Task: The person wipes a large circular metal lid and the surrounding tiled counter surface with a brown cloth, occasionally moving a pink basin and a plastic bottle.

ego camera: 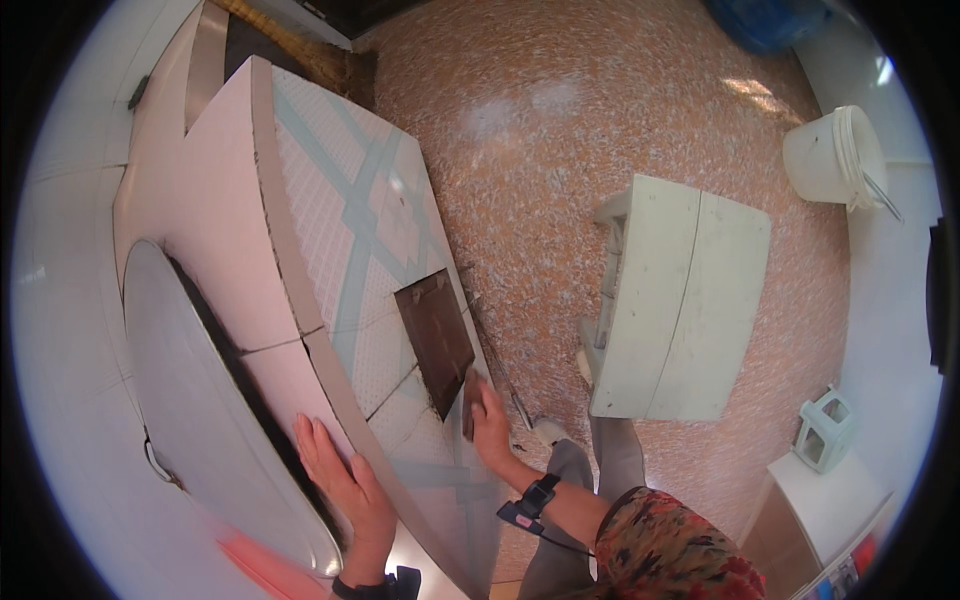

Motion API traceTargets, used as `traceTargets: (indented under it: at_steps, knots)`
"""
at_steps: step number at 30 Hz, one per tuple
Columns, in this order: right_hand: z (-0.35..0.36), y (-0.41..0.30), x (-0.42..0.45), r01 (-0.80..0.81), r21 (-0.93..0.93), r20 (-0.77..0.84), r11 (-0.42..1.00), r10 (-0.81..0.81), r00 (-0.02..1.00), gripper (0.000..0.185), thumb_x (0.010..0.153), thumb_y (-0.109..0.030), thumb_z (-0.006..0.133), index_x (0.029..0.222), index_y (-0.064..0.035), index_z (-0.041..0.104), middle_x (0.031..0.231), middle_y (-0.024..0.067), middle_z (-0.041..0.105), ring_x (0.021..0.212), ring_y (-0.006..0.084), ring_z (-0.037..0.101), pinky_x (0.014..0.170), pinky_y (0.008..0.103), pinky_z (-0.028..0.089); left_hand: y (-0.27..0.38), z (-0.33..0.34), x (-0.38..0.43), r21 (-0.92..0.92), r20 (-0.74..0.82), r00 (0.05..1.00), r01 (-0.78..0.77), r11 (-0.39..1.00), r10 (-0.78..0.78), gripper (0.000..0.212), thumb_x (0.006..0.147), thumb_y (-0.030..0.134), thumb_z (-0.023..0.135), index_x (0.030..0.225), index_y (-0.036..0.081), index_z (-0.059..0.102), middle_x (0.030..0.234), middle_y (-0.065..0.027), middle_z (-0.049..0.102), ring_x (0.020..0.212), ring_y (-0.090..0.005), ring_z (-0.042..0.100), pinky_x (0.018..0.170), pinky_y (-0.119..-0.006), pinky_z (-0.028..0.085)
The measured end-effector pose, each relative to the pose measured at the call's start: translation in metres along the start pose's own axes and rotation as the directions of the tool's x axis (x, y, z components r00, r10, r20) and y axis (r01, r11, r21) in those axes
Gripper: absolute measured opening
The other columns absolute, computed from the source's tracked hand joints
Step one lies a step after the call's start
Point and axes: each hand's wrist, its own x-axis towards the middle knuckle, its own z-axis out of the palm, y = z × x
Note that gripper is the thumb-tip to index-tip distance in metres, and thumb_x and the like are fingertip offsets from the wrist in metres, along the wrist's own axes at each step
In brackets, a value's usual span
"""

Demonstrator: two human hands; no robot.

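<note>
My left hand (341, 476) lies flat on the pink-tiled top of a stove (277, 382), near its front edge, and holds nothing. Beside its fingers is the dark gap under a large round metal lid (217, 405), which has a loop handle (159, 461). My right hand (491, 427) is at the stove's patterned tile front, with its fingers around a narrow reddish-brown piece (471, 405). That piece meets the lower corner of a dark brown metal panel (436, 337) set in the tiles. Whether the two are joined, I cannot tell.
A pale wooden bench (682, 307) stands on the speckled floor to the right. Beyond it are a white bucket (832, 161) with a rod in it and a small plastic stool (825, 427). A thin metal rod (517, 405) lies near my foot. A straw broom (307, 49) is at the far end.
</note>
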Motion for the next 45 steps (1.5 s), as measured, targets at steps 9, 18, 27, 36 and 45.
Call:
traceTargets:
  at_steps: [9, 18, 27, 36, 45]
  knots:
    - [0.043, -0.011, 0.117, 0.426, -0.097, 0.098, 0.899, -0.418, 0.903, 0.039, 0.079, 0.005, 0.042, 0.117, -0.0038, 0.049, 0.123, 0.0151, 0.045, 0.112, 0.0334, 0.043, 0.096, 0.0362, 0.035, 0.000, -0.004, -0.005, -0.006, 0.075, 0.997, 0.032, 0.999, -0.031, 0.052, 0.087, 0.014, 0.036, 0.133, -0.006, 0.025, 0.140, -0.0247, 0.021, 0.129, -0.0405, 0.021, 0.105, -0.049, 0.011]
    - [0.018, 0.016, 0.203, 0.291, -0.179, 0.061, 0.940, -0.284, 0.957, 0.037, 0.078, 0.005, 0.041, 0.114, 0.0003, 0.049, 0.120, 0.0185, 0.048, 0.111, 0.0340, 0.046, 0.096, 0.0360, 0.036, -0.007, -0.004, -0.006, -0.016, 0.074, 0.997, 0.003, 1.000, -0.002, 0.053, 0.091, 0.025, 0.035, 0.132, -0.007, 0.025, 0.139, -0.0279, 0.020, 0.128, -0.0440, 0.021, 0.104, -0.051, 0.014]
    - [0.068, -0.015, 0.309, 0.676, -0.124, 0.142, 0.726, -0.662, 0.736, 0.027, 0.083, -0.005, 0.040, 0.106, 0.0025, 0.054, 0.109, 0.0173, 0.055, 0.101, 0.0330, 0.052, 0.087, 0.0371, 0.042, -0.002, 0.003, -0.003, -0.016, 0.017, 1.000, 0.012, 1.000, -0.012, 0.053, 0.091, 0.028, 0.035, 0.131, -0.006, 0.030, 0.137, -0.0267, 0.026, 0.127, -0.0412, 0.025, 0.104, -0.047, 0.019]
    - [0.029, 0.187, 0.182, -0.653, 0.424, 0.579, 0.627, 0.367, 0.728, 0.033, 0.090, -0.025, 0.036, 0.104, -0.0036, 0.056, 0.096, 0.0077, 0.061, 0.088, 0.0187, 0.057, 0.072, 0.0302, 0.046, 0.001, -0.005, 0.001, -0.071, 0.039, 0.999, -0.004, 0.997, 0.006, 0.053, 0.093, 0.026, 0.035, 0.133, -0.007, 0.027, 0.141, -0.0242, 0.021, 0.130, -0.0381, 0.021, 0.105, -0.046, 0.017]
    - [0.006, 0.210, 0.017, -0.572, 0.317, 0.366, 0.756, 0.459, 0.810, 0.031, 0.090, -0.034, 0.038, 0.093, -0.0077, 0.055, 0.068, 0.0052, 0.052, 0.059, 0.0174, 0.052, 0.052, 0.0299, 0.042, -0.003, 0.003, -0.002, -0.143, 0.015, 0.998, 0.061, 0.988, -0.059, 0.057, 0.093, 0.032, 0.028, 0.136, -0.005, 0.021, 0.144, -0.0173, 0.016, 0.134, -0.0273, 0.016, 0.107, -0.038, 0.011]
